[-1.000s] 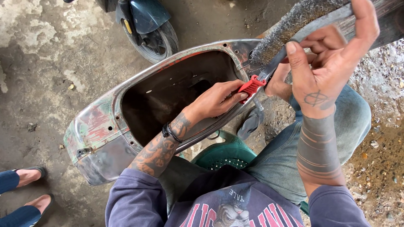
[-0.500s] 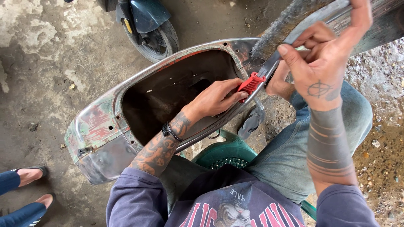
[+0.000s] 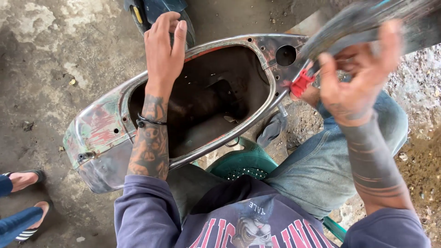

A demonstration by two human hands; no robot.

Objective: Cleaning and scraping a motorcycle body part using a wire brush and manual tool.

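My left hand (image 3: 165,46) is lifted over the far rim of a bare, rusty scooter body shell (image 3: 98,133), fingers straight and together, holding nothing. My right hand (image 3: 356,76) is blurred by motion at the upper right. Its fingers curl up against a long dark grey strip (image 3: 367,23) that runs off the top right corner. A red-handled tool (image 3: 301,83) sits just left of that hand, by the shell's near end with its round hole (image 3: 285,55). Whether the right hand grips the strip or the tool is unclear.
I sit on a green plastic stool (image 3: 243,163) on a cracked concrete floor. A dark scooter's wheel and fender (image 3: 151,9) stand at the top. Another person's sandalled feet (image 3: 25,181) are at the lower left. Dirt and gravel (image 3: 422,156) lie to the right.
My left hand has let go of the red tool and swung up to the shell's far rim. My right hand has dropped lower and is in motion.
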